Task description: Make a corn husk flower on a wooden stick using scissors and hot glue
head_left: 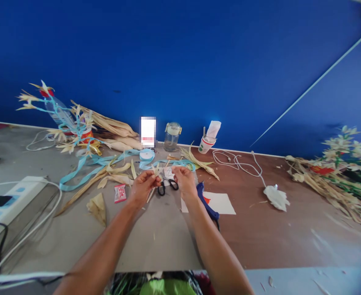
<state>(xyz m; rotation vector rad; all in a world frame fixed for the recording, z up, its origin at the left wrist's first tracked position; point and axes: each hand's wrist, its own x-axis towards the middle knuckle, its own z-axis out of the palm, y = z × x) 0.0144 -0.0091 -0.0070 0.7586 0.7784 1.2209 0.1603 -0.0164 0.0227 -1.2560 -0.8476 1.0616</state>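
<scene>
My left hand (144,185) is closed in a pinch on a small bunch of pale dried corn-husk strips (156,169) whose tips stick up. Just to its right, my right hand (183,178) is also closed, fingers pinching something small I cannot make out near the husk bunch. Both hands hover over the table above black-handled scissors (167,187). A roll of light blue ribbon (146,155) sits just beyond them, its ribbon trailing left. A blue glue gun (207,205) lies under my right forearm, on a white sheet (222,203).
A white power strip (10,203) with cables lies at the left. Husk flowers and a bottle (57,112) stand at the back left, a glass jar (172,136) and a paper cup (207,143) by the blue wall. More husk flowers (337,172) lie at the right, near a white cable (244,164).
</scene>
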